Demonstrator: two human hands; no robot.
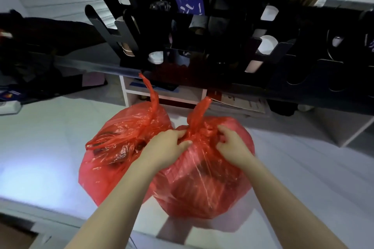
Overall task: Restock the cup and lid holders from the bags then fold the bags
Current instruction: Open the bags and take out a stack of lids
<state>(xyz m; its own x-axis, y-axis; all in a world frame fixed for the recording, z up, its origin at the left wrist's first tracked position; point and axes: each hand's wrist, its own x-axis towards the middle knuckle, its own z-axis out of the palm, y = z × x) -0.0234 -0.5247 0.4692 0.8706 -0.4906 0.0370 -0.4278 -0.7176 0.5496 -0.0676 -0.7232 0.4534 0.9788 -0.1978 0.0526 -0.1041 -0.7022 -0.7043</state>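
My left hand (168,144) and right hand (232,143) pinch the knotted neck of a crinkly, translucent red bag (202,184), fingers (181,133) clenched on it.

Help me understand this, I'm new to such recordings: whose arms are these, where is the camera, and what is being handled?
There is no machine here. These are a person's two bare arms, filmed by one wide-angle camera worn on the head, looking forward and down. That is why the arms come in from the bottom edge.

On the white surface sit two red plastic bags. The left hand and the right hand both pinch the knot at the top of the nearer red bag, apparently to untie it. The other red bag, to its left, has loose handles and dark contents I cannot make out.

Behind them stands a black holder rack with brown paper cups and what look like white lids in its slots.
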